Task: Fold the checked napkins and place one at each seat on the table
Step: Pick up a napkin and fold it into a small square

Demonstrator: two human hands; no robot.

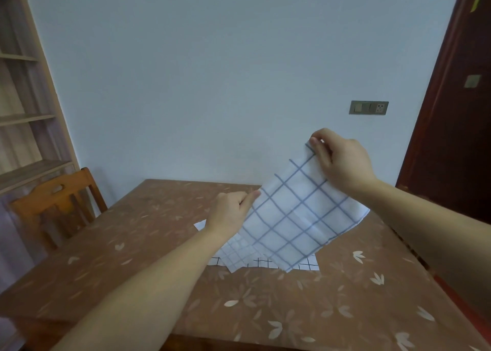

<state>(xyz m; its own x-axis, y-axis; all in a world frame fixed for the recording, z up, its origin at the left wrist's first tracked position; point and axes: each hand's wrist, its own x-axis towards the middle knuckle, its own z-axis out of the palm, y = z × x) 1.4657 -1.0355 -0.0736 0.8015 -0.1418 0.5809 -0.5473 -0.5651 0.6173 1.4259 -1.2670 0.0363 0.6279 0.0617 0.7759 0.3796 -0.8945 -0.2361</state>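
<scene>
Above table [148, 247] — napkin [297, 212] in right hand [342, 162]

Bookshelf [24, 98], wall socket [368, 107], dark door [457, 111]

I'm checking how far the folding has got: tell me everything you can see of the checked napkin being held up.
The held napkin is white cloth with a blue-grey check of large squares, faintly creased. It is opened out, not yet folded, and hangs tilted above the table. The right hand pinches its top corner; the left hand pinches its left corner, lower down. Its bottom end droops over the other napkins on the table; contact there cannot be told.
</scene>
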